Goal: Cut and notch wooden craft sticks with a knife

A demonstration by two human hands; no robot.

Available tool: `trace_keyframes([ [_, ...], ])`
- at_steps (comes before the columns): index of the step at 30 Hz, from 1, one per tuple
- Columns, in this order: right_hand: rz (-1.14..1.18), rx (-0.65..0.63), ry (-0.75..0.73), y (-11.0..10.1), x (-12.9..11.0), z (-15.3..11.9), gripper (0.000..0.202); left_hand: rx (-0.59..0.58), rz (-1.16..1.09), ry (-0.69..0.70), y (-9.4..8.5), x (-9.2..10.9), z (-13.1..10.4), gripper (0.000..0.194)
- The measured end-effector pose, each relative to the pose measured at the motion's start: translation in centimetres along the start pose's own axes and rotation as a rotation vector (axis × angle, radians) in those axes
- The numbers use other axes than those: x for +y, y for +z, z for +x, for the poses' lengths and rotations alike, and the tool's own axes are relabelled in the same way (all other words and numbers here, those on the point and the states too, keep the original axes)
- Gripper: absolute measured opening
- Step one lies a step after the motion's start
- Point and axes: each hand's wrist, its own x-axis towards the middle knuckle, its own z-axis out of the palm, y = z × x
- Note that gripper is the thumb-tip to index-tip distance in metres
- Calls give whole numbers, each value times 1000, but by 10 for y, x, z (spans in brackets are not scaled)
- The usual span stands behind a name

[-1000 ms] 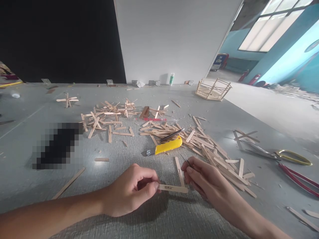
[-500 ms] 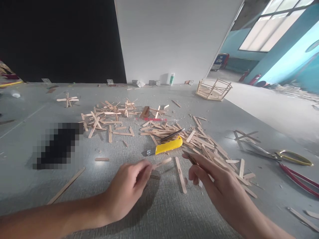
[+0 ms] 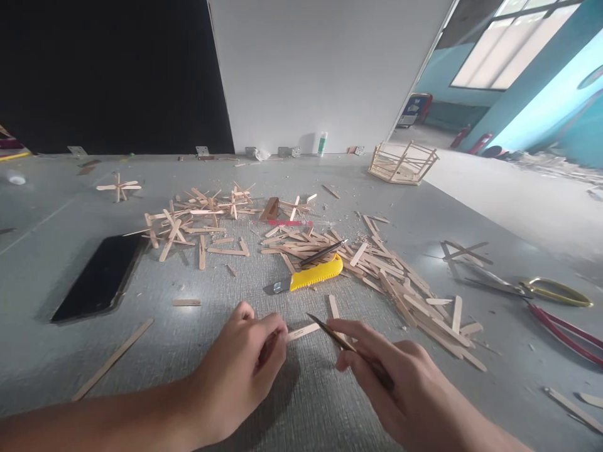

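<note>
My left hand (image 3: 247, 370) pinches a short wooden stick (image 3: 303, 332), whose free end points right. In my right hand (image 3: 391, 376) is a slim dark pointed blade (image 3: 332, 333), its tip near that stick's free end. Whether the blade touches the stick I cannot tell. Another wooden stick (image 3: 334, 307) lies on the table just behind the blade, partly hidden by it. Beyond the hands rests a yellow utility knife (image 3: 316, 274), with a dark pen-like tool (image 3: 323, 253) beside it on a pile of sticks (image 3: 400, 282).
A black phone (image 3: 100, 276) lies at the left. Scissors with gold and red handles (image 3: 556, 292) are at the right. Joined stick pieces (image 3: 172, 235) stand farther back, with a stick frame (image 3: 402, 164) near the back right and a small green-white tube (image 3: 322, 144) by the panel.
My right hand has brought the blade left and down, close to the held stick. The stick in my left hand now sits lower. The camera view has shifted slightly.
</note>
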Motion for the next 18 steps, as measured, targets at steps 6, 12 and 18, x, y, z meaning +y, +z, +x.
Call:
trace_keyframes([
  [6,35,-15,-175,1,-5,2,47,14,4,-47,5,-5,-1,39],
  [12,38,-96,-124,6,-4,5,47,14,-7,-36,3,-5,-2,38],
  [18,79,-107,-95,7,-6,6,47,4,-4,-40,3,-4,-3,38],
])
